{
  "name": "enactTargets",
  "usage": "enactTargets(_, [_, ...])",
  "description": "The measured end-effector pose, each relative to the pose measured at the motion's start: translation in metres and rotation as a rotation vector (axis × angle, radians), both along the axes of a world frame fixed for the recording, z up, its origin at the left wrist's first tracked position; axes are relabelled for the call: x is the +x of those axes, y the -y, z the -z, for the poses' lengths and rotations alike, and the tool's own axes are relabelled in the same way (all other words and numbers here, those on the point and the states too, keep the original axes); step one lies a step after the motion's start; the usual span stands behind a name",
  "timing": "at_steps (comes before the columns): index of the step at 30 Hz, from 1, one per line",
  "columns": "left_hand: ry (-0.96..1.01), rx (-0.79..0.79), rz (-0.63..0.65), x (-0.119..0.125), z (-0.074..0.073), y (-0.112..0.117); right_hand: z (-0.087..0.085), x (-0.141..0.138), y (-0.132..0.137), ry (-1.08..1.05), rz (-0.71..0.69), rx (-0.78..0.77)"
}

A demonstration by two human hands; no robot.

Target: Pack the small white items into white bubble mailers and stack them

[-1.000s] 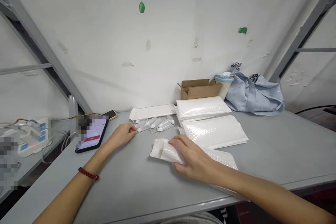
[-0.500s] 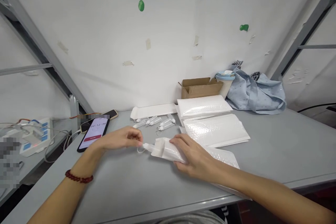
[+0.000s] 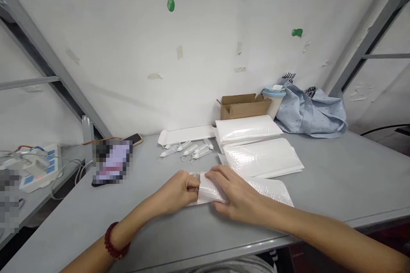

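Note:
My right hand [image 3: 235, 194] grips a white bubble mailer [image 3: 211, 187] low over the desk, its mouth turned to the left. At that mouth is my left hand [image 3: 179, 192], its fingers curled and partly inside; whatever they hold is hidden. A red beaded bracelet circles my left wrist. Behind the hands lie several small clear tubes [image 3: 200, 151] with white ends and thin loops. Another bubble mailer [image 3: 272, 190] lies partly under my right forearm. Stacked white bubble mailers [image 3: 265, 158] are just beyond my right hand, and more mailers [image 3: 248, 130] are farther back.
A long white mailer [image 3: 188, 135] runs along the wall. At the back are an open cardboard box [image 3: 245, 108], a lidded cup [image 3: 274, 100] and a light-blue cloth bag [image 3: 312, 113]. On the left lie a blurred-out phone [image 3: 113, 162] and a power strip [image 3: 41, 170] with cables.
My left hand has moved right to the mailer's mouth. The tube whose end it touched is now out of sight. My right hand keeps its grip on the mailer.

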State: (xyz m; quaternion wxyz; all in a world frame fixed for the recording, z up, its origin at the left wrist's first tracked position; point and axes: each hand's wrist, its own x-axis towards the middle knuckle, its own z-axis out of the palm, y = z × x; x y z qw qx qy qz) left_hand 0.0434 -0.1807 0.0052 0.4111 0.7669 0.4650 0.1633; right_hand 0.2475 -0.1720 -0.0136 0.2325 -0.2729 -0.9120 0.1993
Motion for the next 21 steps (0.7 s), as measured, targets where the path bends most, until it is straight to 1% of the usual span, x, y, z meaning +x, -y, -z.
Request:
enactTargets(2, [-0.001,-0.018,0.025,-0.006,-0.007,-0.002,0.000,0.000,0.001,0.015,-0.007,-0.002])
enactTargets(3, [-0.010,0.001,-0.001,-0.011,-0.010,-0.005,0.000,0.001,0.001,0.022,-0.007,0.000])
enactTargets(4, [-0.035,0.046,-0.063,-0.017,-0.011,-0.009,0.000,0.001,0.000,0.027,-0.006,0.005])
enactTargets(6, [-0.115,0.191,-0.266,-0.031,-0.010,-0.020,0.001,0.001,0.000,0.031,-0.003,0.017])
enactTargets(7, [-0.170,0.270,-0.376,-0.038,-0.006,-0.027,0.002,0.001,0.000,0.031,-0.004,0.022])
enactTargets(8, [-0.206,0.317,-0.447,-0.044,-0.001,-0.033,0.002,0.001,-0.001,0.031,-0.005,0.025])
enactTargets(9, [-0.232,0.342,-0.489,-0.049,0.006,-0.039,0.002,0.001,-0.001,0.029,-0.003,0.027])
enactTargets(11, [-0.275,0.363,-0.515,-0.053,0.019,-0.048,0.001,0.001,0.000,0.030,0.001,0.023])
enactTargets(13, [-0.306,0.373,-0.505,-0.052,0.031,-0.054,0.000,0.001,0.000,0.033,0.004,0.016])
enactTargets(16, [-0.321,0.380,-0.480,-0.046,0.038,-0.058,-0.001,0.001,0.001,0.042,0.004,0.011])
enactTargets(18, [-0.308,0.371,-0.465,-0.045,0.036,-0.058,-0.001,0.001,0.001,0.043,0.006,0.012])
enactTargets(19, [-0.297,0.362,-0.460,-0.046,0.032,-0.057,-0.002,0.001,0.001,0.039,0.008,0.009])
enactTargets(21, [-0.265,0.335,-0.453,-0.052,0.019,-0.053,-0.002,0.000,0.001,0.028,0.013,-0.004])
